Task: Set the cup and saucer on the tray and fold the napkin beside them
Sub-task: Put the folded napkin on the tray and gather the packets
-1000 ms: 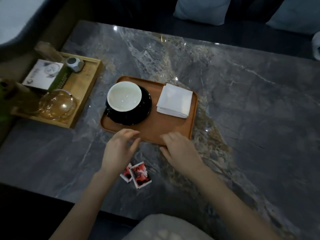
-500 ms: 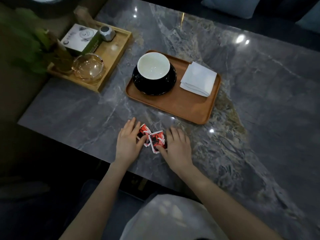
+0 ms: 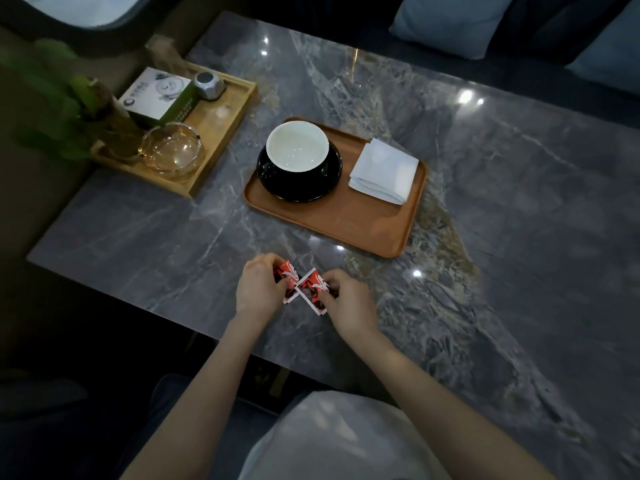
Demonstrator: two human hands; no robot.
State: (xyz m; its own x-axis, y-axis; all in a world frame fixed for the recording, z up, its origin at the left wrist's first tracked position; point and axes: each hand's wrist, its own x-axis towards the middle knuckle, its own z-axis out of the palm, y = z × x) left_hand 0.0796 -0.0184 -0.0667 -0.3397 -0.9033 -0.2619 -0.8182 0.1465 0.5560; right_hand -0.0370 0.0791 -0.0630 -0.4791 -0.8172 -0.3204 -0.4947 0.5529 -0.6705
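The white-lined cup (image 3: 297, 145) is seen seated in the glossy black saucer (image 3: 300, 174) at the left end of the flat orange-brown tray (image 3: 349, 220), and the white napkin (image 3: 383, 171), folded into a soft square, is laid at the tray's right end, just beside the saucer but apart from it. Both parts of the task are judged to be done. The glazed pair is judged to be heavy for its size, brittle and slippery; it would best be taken by the saucer's rim with both hands, kept level. The napkin is judged light and limp, and best pinched at a folded edge so the layers are not spilled open.

Nearer the person than the tray, on the grey marble table (image 3: 502, 202), two small red-and-white sachets are being handled. One sachet (image 3: 289, 275) is pinched in the left hand (image 3: 258, 292), the other sachet (image 3: 313, 289) in the right hand (image 3: 349, 303); both grips are closed narrowly around the packets, which overlap at a corner. To the left of the tray a pale wooden tray (image 3: 221, 126) holding a glass bowl (image 3: 173, 152) is seen
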